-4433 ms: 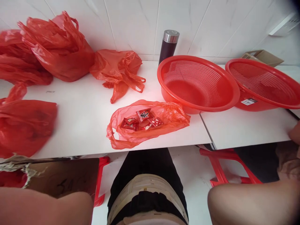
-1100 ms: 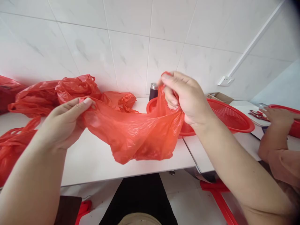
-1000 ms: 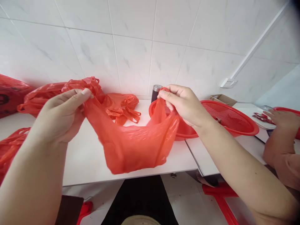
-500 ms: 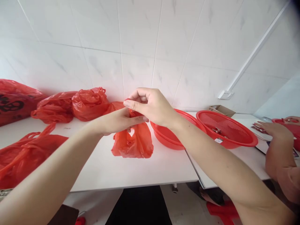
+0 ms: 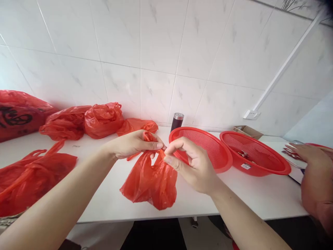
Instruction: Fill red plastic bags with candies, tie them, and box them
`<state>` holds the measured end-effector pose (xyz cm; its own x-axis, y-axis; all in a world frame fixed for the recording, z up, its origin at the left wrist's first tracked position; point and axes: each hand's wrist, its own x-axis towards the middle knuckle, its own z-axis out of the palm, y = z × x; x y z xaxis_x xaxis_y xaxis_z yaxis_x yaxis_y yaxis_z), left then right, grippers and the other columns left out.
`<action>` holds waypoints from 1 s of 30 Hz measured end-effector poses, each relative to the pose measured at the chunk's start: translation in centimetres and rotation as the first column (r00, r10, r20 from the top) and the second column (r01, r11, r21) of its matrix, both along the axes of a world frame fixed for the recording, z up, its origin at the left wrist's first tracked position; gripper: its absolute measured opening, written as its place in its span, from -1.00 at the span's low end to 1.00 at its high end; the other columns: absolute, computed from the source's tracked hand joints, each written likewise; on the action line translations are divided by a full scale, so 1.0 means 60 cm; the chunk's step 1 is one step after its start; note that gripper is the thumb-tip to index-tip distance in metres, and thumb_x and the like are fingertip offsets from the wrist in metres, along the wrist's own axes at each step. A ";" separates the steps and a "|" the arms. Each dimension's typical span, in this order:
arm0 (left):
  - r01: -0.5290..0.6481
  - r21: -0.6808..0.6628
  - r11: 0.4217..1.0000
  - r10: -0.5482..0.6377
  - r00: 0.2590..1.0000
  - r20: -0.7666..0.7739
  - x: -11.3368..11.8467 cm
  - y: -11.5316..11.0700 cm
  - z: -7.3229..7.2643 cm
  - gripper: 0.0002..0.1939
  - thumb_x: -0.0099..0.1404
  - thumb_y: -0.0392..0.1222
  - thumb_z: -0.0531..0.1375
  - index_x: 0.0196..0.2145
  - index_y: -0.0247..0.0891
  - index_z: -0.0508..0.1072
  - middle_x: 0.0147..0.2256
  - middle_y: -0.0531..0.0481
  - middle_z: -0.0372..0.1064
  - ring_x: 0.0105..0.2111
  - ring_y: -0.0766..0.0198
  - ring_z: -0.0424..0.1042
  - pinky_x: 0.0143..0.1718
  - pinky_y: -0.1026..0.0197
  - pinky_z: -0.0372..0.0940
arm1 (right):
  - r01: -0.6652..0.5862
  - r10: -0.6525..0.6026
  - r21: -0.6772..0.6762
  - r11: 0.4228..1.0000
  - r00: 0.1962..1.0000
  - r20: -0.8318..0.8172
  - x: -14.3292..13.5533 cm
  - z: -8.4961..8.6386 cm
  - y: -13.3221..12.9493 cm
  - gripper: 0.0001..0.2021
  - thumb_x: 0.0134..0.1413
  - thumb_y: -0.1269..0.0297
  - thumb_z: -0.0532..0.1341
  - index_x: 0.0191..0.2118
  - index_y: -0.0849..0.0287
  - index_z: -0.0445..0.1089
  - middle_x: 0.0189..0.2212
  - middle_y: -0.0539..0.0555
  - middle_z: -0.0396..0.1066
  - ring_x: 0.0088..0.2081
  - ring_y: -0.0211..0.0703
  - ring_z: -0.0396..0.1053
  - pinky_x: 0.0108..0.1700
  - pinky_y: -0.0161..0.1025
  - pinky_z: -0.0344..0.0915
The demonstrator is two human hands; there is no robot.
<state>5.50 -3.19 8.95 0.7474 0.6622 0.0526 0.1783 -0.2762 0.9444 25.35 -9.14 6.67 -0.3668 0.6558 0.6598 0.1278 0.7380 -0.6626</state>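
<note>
A red plastic bag [image 5: 152,180] hangs from both my hands above the white table. My left hand [image 5: 135,143] is closed on the bag's gathered top, with a twisted loop of plastic standing up by the thumb. Between thumb and forefinger, my right hand [image 5: 191,163] pinches one handle of the same bag. Light shows through a small gap between the handles. Whether anything lies inside the bag I cannot tell. Just behind my right hand stands a red plastic basket [image 5: 218,152] with a perforated wall.
Several full red bags, one a tied bag [image 5: 104,119], line the wall. Another red bag [image 5: 44,173] lies at the left. A dark flask [image 5: 177,121] stands behind the baskets. The second red basket [image 5: 273,158] holds small items. A co-worker's hand [image 5: 307,152] is at the right.
My right hand has moved down and right from above my left hand to the bag's handle. The bag is spread wider and hangs lower. The flask has come into sight.
</note>
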 end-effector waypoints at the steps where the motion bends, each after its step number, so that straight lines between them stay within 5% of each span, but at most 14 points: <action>1: -0.001 0.050 0.999 0.004 0.999 -0.048 -0.001 -0.001 0.001 -0.84 0.21 -0.17 0.21 -0.44 -0.27 0.54 -0.49 0.04 0.42 -0.45 0.34 0.36 -0.37 0.29 0.27 | 0.017 -0.017 -0.008 1.000 0.999 -0.036 -0.001 -0.006 0.004 -0.95 0.22 0.28 0.17 -0.24 0.10 0.35 -0.31 -0.01 0.38 -0.25 -0.27 0.35 -0.15 -0.28 0.29; 4: -0.068 0.223 0.972 0.111 0.976 -0.186 0.005 -0.007 -0.008 -0.84 0.15 -0.32 0.16 -0.37 -0.21 0.55 -0.43 0.08 0.45 -0.42 0.35 0.38 -0.37 0.31 0.26 | 0.064 -0.082 -0.200 0.978 0.993 -0.084 -0.002 -0.036 0.040 -0.81 0.29 0.15 0.07 -0.09 0.04 0.34 -0.24 0.01 0.38 -0.17 -0.22 0.35 -0.07 -0.21 0.28; 6: -0.133 0.409 0.903 0.240 0.945 -0.223 0.015 -0.010 -0.025 -0.74 0.07 -0.45 0.07 -0.46 -0.21 0.51 -0.48 0.11 0.41 -0.47 0.37 0.35 -0.43 0.34 0.22 | 0.055 -0.074 -0.367 0.929 0.997 -0.037 -0.002 -0.061 0.067 -0.73 0.31 0.09 0.02 -0.01 0.01 0.33 -0.32 0.00 0.36 -0.22 -0.20 0.35 -0.13 -0.19 0.30; 9: -0.267 0.718 0.643 0.479 0.871 -0.104 0.035 -0.014 -0.057 -0.70 -0.05 -0.54 -0.03 -0.56 -0.23 0.40 -0.54 0.12 0.34 -0.55 0.39 0.24 -0.55 0.35 0.09 | 0.013 -0.029 -0.471 0.882 0.999 -0.027 -0.005 -0.091 0.088 -0.74 0.28 0.13 0.04 0.01 -0.02 0.32 -0.46 -0.05 0.28 -0.38 -0.23 0.30 -0.29 -0.24 0.29; 12: -0.382 0.829 0.408 0.544 0.831 0.114 0.048 -0.015 -0.084 -0.62 0.00 -0.55 -0.06 -0.40 -0.23 0.44 -0.37 0.06 0.43 -0.46 0.36 0.32 -0.51 0.33 0.14 | -0.044 0.020 -0.479 0.877 0.998 -0.056 -0.005 -0.102 0.083 -0.77 0.26 0.22 0.05 -0.02 -0.01 0.33 -0.47 -0.07 0.26 -0.45 -0.27 0.22 -0.37 -0.29 0.21; 14: -0.410 0.806 0.427 0.506 0.847 0.164 0.049 -0.014 -0.095 -0.56 0.10 -0.51 -0.05 -0.21 -0.20 0.47 -0.20 0.01 0.46 -0.31 0.31 0.41 -0.38 0.31 0.25 | -0.036 0.005 -0.455 0.890 0.998 -0.068 -0.003 -0.101 0.071 -0.81 0.27 0.20 0.05 -0.12 0.04 0.36 -0.43 -0.05 0.27 -0.41 -0.28 0.22 -0.34 -0.30 0.21; 16: -0.396 0.738 0.546 0.469 0.875 0.122 0.042 -0.016 -0.102 -0.61 0.23 -0.40 0.00 -0.08 -0.16 0.47 -0.16 0.00 0.48 -0.24 0.27 0.44 -0.28 0.28 0.30 | 0.012 -0.039 -0.417 0.909 0.998 -0.058 0.001 -0.100 0.056 -0.78 0.28 0.14 0.04 -0.25 0.10 0.35 -0.39 -0.03 0.28 -0.36 -0.27 0.24 -0.27 -0.29 0.23; 18: -0.363 0.650 0.667 0.456 0.890 0.030 0.028 -0.020 -0.113 -0.70 0.32 -0.24 0.03 -0.10 -0.14 0.49 -0.25 0.03 0.52 -0.30 0.27 0.46 -0.27 0.27 0.31 | 0.077 -0.097 -0.396 0.915 0.995 -0.032 0.007 -0.106 0.040 -0.72 0.29 0.08 0.03 -0.36 0.13 0.29 -0.42 -0.03 0.27 -0.35 -0.27 0.25 -0.24 -0.29 0.24; 20: -0.372 0.591 0.716 0.489 0.871 -0.044 0.007 -0.026 -0.132 -0.72 0.36 -0.12 0.01 -0.22 -0.16 0.51 -0.37 0.07 0.51 -0.41 0.29 0.43 -0.32 0.28 0.29 | 0.110 -0.147 -0.414 0.904 0.987 -0.057 0.017 -0.126 0.025 -0.67 0.29 0.06 0.04 -0.44 0.14 0.20 -0.46 -0.04 0.25 -0.36 -0.27 0.28 -0.23 -0.29 0.27; 26: -0.613 0.465 0.638 0.716 0.695 -0.067 -0.100 -0.051 -0.246 -0.57 0.37 0.07 -0.05 -0.53 -0.21 0.36 -0.55 0.05 0.39 -0.50 0.27 0.37 -0.35 0.25 0.28 | 0.162 -0.388 -0.675 0.720 0.900 -0.199 0.093 -0.245 0.007 -0.65 0.15 -0.02 0.17 -0.46 0.12 0.13 -0.46 0.05 0.39 -0.31 -0.10 0.44 -0.28 -0.21 0.36; 30: -0.865 0.311 0.393 0.888 0.445 0.116 -0.145 -0.057 -0.296 -0.56 0.34 0.16 -0.05 -0.49 -0.20 0.32 -0.52 0.00 0.35 -0.43 0.18 0.42 -0.28 0.14 0.34 | 0.278 -0.592 -0.729 0.626 0.777 -0.212 0.118 -0.290 0.002 -0.60 0.07 -0.03 0.23 -0.50 0.12 0.07 -0.39 0.12 0.47 -0.30 -0.06 0.46 -0.25 -0.17 0.36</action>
<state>-3.20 -6.64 -8.78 -0.2285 0.9114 0.3423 0.5361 -0.1757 0.8257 32.42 -9.00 -10.71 0.2698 0.9625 0.0293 -0.0693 0.0498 -0.9964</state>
